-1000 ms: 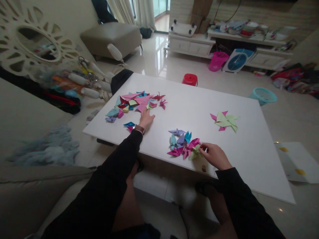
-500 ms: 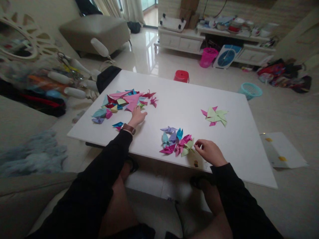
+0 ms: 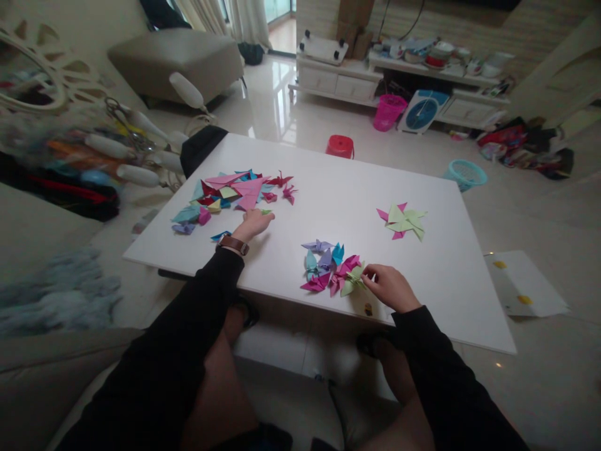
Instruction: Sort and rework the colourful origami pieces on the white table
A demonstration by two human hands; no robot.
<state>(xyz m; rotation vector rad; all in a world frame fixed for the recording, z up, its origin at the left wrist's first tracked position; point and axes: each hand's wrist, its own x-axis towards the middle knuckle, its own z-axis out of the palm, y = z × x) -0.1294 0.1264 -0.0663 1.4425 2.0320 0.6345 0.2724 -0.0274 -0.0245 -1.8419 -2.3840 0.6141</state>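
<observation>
On the white table [image 3: 357, 188] a loose heap of coloured folded papers [image 3: 230, 194] lies at the far left. My left hand [image 3: 252, 224], with a watch on its wrist, rests just below that heap, fingers curled over a small green piece at the heap's near edge. Near the front edge sits a ring of purple, blue, pink and green folded pieces [image 3: 331, 268]. My right hand [image 3: 389, 288] pinches the green piece at the ring's right end. A green and pink folded pinwheel [image 3: 404, 222] lies apart at the right.
A red stool [image 3: 340, 146] and a teal basket [image 3: 464, 173] stand on the floor past the table's far edge. A black item [image 3: 200, 149] sits at the far left corner. White sheet [image 3: 526, 291] lies on the floor at right. A sofa is beneath me.
My left hand has drawn back a little from the heap and its fingers have curled. My right hand stays at the ring's right end. The camera view shifted slightly.
</observation>
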